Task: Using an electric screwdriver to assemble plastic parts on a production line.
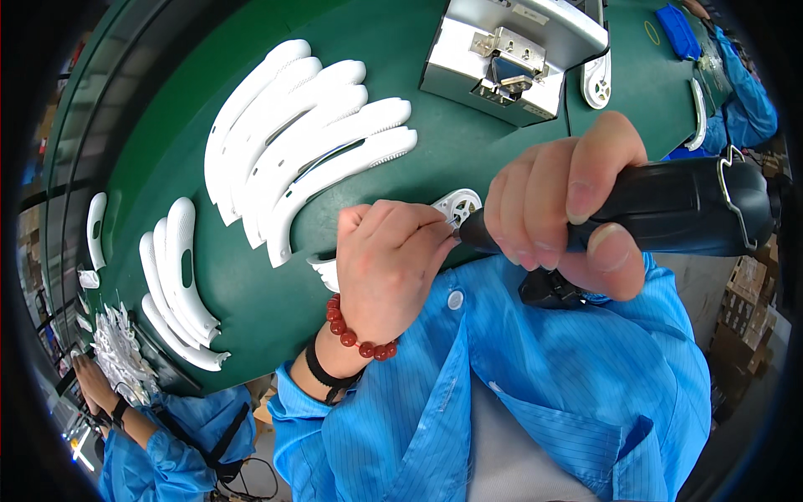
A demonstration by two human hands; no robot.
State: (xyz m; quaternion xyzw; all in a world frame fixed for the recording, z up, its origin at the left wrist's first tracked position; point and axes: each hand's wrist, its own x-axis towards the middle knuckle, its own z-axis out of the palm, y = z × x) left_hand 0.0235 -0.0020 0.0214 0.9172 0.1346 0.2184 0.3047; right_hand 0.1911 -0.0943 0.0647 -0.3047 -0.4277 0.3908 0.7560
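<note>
My right hand is wrapped around a black electric screwdriver, which lies nearly level with its tip pointing left. At that tip, the fingers of my left hand are pinched together; what sits between them is too small to make out. Beneath my left hand is a white curved plastic part. Its round, spoked end shows beyond my fingertips, and another white piece of it seems to show left of my wrist. My palm hides the middle.
Several white curved shells lie fanned out on the green table, with a smaller group to the left. A metal fixture stands at the back. Co-workers in blue sleeves sit at far left and far right, near a blue bin.
</note>
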